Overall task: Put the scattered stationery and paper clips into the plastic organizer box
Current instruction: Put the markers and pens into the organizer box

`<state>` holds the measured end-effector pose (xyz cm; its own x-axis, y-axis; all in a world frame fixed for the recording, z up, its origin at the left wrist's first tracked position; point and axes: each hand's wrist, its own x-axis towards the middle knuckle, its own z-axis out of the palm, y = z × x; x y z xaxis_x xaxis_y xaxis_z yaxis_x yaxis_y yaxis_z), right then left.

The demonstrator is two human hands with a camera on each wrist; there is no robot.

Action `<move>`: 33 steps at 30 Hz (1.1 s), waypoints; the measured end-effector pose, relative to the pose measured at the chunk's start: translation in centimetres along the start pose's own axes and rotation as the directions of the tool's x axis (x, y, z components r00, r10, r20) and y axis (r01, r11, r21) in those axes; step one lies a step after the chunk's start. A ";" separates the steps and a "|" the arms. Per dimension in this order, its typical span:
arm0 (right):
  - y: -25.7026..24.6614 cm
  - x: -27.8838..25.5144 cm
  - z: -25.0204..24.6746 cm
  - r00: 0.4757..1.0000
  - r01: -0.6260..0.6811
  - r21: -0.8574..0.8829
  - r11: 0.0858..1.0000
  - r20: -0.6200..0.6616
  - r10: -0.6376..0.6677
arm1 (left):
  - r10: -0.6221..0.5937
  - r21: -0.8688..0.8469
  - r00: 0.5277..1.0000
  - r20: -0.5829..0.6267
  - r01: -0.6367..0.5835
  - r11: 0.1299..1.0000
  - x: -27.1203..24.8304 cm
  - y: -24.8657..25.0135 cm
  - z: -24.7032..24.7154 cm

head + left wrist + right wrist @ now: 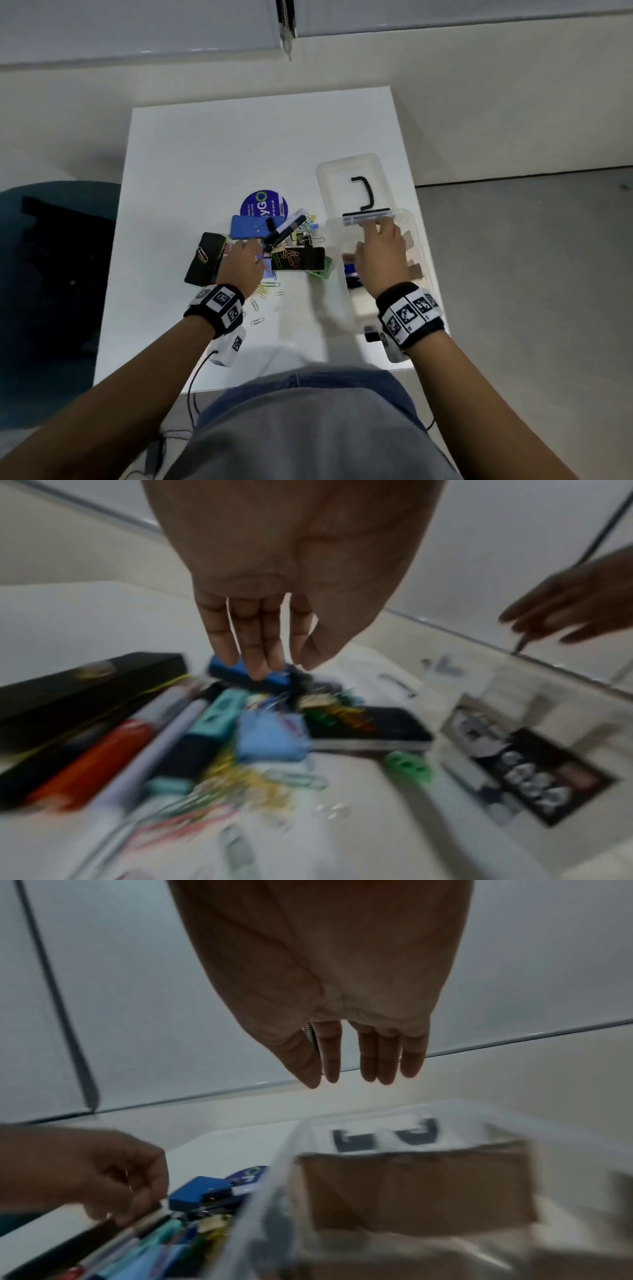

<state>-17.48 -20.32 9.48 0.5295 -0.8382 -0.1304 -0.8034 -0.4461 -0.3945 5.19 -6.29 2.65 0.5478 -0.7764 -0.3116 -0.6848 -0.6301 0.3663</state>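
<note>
A pile of stationery lies mid-table: a blue block (248, 228) (246, 674), a black marker (286, 229), a black case (205, 258), an orange marker (92, 761), a teal highlighter (219, 718) and coloured paper clips (289, 258) on a black notebook (313, 262). My left hand (239, 263) (291, 666) hangs over the pile with straight fingers and holds nothing. The clear organizer box (421, 246) (274, 1177) stands at the right, with its lid (346, 178) open behind it. Above the box hovers my right hand (380, 253) (349, 1080), with its fingers straight.
Loose paper clips (267, 291) lie on the white table (205, 154) near my left wrist. A green piece (322, 270) sits beside the box. Cardboard dividers (411, 1191) stand inside the box. A teal chair (51, 274) with a dark bag is left of the table.
</note>
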 end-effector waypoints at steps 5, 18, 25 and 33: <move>-7.9 3.7 3.9 0.958 0.202 0.005 0.979 0.208 -0.198 | -0.255 0.076 0.966 0.051 0.250 0.965 0.6 -5.0 0.9; -11.3 9.5 12.2 0.835 0.347 -0.240 0.907 0.520 -0.182 | -0.343 -0.137 0.925 0.162 0.366 0.921 2.5 -6.2 2.3; -12.1 10.0 13.1 0.880 0.295 -0.293 0.910 0.455 -0.138 | -0.355 -0.152 0.910 0.213 0.389 0.908 2.0 -6.5 2.4; -12.5 10.3 12.4 0.856 0.341 -0.318 0.885 0.494 -0.152 | -0.259 -0.170 0.920 0.294 0.317 0.933 1.4 -7.1 0.6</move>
<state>1.37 -19.51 1.77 0.7100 -0.4951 -0.5008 -0.6172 -0.7799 -0.1039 10.53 -2.87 -0.96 0.5396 -0.5477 -0.6394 -0.3842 -0.8360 0.3919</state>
